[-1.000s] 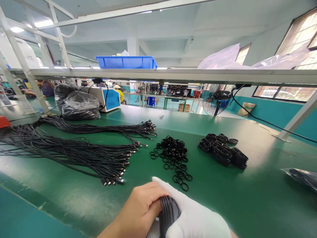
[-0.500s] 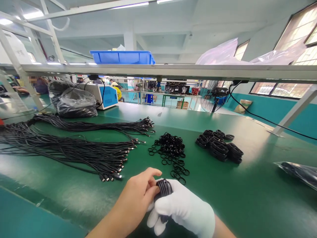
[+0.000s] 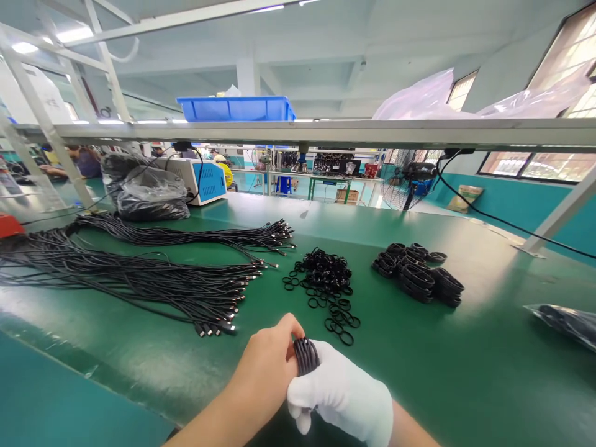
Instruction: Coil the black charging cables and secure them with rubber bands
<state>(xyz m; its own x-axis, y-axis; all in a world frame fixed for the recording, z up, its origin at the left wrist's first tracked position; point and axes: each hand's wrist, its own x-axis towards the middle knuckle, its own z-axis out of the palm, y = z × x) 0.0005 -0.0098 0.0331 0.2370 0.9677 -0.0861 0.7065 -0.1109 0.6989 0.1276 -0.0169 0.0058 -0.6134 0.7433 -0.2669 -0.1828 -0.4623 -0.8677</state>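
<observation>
A coiled black cable [image 3: 306,356] is between my two hands, above the near edge of the green table. My right hand [image 3: 339,388], in a white glove, is wrapped round the coil with the thumb on the near side. Bare, my left hand [image 3: 270,360] has its fingers closed on the coil's left side; its fingertips are partly hidden behind the coil. Just beyond my hands lies a heap of small black rings [image 3: 328,270], with several loose rings [image 3: 342,316] trailing towards me. Several finished-looking cable coils [image 3: 416,279] are piled to the right.
Long straight black cables [image 3: 172,285] with metal plugs spread over the left side. Behind them are a plastic-wrapped bundle [image 3: 153,195] and a blue-and-white machine [image 3: 207,180]. A clear bag [image 3: 563,323] lies far right. Above, a shelf [image 3: 326,131] carries a blue bin [image 3: 237,109].
My left hand's raised index finger has curled down onto the coil. The gloved fingers have closed further round the coil. The view has shifted slightly.
</observation>
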